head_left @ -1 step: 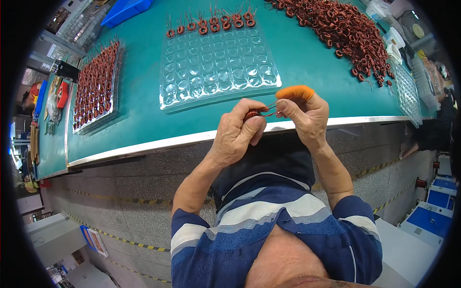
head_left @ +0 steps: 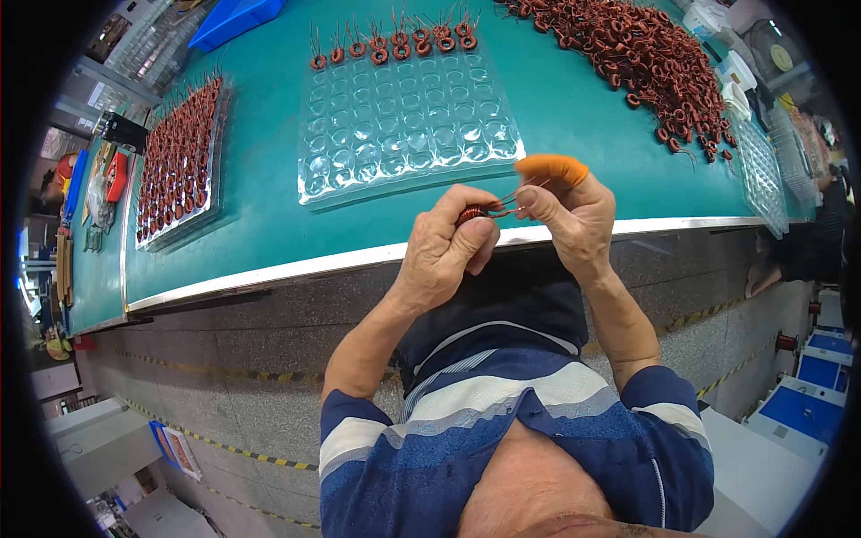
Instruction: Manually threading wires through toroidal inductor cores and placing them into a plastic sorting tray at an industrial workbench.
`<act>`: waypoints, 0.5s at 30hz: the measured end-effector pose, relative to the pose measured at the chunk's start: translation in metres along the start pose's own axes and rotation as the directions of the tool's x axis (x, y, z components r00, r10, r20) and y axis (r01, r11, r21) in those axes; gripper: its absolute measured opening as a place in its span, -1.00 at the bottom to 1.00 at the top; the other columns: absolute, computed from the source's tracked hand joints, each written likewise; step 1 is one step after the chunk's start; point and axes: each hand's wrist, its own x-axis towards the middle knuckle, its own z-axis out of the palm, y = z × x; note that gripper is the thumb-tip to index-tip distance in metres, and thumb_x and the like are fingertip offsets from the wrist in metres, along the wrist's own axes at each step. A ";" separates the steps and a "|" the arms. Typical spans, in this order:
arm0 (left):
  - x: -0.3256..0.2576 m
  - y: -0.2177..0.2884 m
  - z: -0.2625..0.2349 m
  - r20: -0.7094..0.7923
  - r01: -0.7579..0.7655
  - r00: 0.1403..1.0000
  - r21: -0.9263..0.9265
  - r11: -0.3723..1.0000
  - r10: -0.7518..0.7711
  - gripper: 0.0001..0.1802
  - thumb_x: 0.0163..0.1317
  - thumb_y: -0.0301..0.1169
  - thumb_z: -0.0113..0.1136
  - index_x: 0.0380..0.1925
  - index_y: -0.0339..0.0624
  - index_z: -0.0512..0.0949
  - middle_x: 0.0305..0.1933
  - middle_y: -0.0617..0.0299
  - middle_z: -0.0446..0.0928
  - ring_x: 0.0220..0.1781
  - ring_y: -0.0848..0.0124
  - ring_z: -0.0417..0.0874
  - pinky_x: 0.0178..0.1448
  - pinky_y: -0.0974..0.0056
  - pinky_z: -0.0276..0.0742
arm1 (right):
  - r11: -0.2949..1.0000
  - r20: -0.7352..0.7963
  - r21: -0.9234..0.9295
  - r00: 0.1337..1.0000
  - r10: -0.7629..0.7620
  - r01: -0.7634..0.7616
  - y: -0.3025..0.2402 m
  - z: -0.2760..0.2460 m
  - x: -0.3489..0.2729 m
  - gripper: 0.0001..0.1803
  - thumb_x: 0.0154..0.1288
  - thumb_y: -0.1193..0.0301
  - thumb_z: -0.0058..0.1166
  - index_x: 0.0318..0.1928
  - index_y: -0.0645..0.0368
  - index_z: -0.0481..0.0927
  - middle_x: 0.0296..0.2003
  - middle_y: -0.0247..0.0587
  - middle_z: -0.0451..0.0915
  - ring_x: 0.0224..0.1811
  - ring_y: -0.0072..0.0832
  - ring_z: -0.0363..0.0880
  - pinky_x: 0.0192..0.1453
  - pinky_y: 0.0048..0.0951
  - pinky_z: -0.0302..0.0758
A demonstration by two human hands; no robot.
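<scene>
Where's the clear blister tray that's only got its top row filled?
In the head view, the clear blister tray lies on the green bench just beyond the two hands, between the full tray on the left and the loose coil pile on the right.

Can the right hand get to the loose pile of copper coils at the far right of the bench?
Probably yes: the right hand only pinches wire leads of the coil, and bare green bench lies between it and the pile.

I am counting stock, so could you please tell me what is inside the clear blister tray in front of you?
The clear blister tray holds copper coils only along its far row; every nearer pocket looks empty. Nothing covers it.
</scene>
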 end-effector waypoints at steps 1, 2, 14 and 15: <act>0.000 -0.001 0.001 0.000 0.000 1.000 -0.001 1.000 0.000 -0.72 0.44 -0.26 -0.03 -0.10 -0.28 0.40 -0.63 0.32 0.35 -0.65 0.58 0.31 -0.56 0.44 0.22 | 0.999 -0.065 0.022 0.997 -0.041 0.042 -0.002 0.003 -0.001 -0.79 0.25 0.44 0.25 -0.18 0.32 0.63 -0.48 -0.32 0.63 -0.43 -0.62 0.58 -0.31 -0.62 0.51; 0.000 -0.001 0.001 0.005 0.044 0.999 -0.120 0.992 -0.044 -0.73 0.45 -0.26 -0.03 -0.11 -0.28 0.40 -0.63 0.31 0.33 -0.65 0.58 0.31 -0.57 0.44 0.22 | 0.999 -0.064 0.021 0.997 -0.040 0.041 -0.002 0.002 -0.002 -0.79 0.25 0.44 0.25 -0.18 0.32 0.63 -0.48 -0.32 0.63 -0.43 -0.62 0.58 -0.31 -0.62 0.51; 0.009 -0.005 0.006 -0.097 0.121 0.987 -0.066 0.990 -0.127 -0.75 0.44 -0.32 -0.05 -0.11 -0.32 0.42 -0.58 0.26 0.41 -0.63 0.56 0.38 -0.56 0.43 0.30 | 0.995 -0.040 -0.037 0.995 0.088 -0.090 0.006 0.002 -0.009 -0.78 0.31 0.37 0.19 -0.23 0.34 0.61 -0.48 -0.31 0.60 -0.51 -0.67 0.50 -0.42 -0.65 0.46; 0.009 -0.004 0.006 -0.088 0.105 0.992 0.137 0.985 -0.094 -0.75 0.44 -0.33 -0.03 -0.09 -0.32 0.42 -0.57 0.25 0.44 -0.61 0.57 0.42 -0.55 0.42 0.32 | 0.991 0.016 -0.028 0.991 0.134 -0.133 0.008 0.004 -0.008 -0.77 0.31 0.37 0.19 -0.24 0.34 0.61 -0.49 -0.32 0.60 -0.52 -0.68 0.50 -0.44 -0.66 0.45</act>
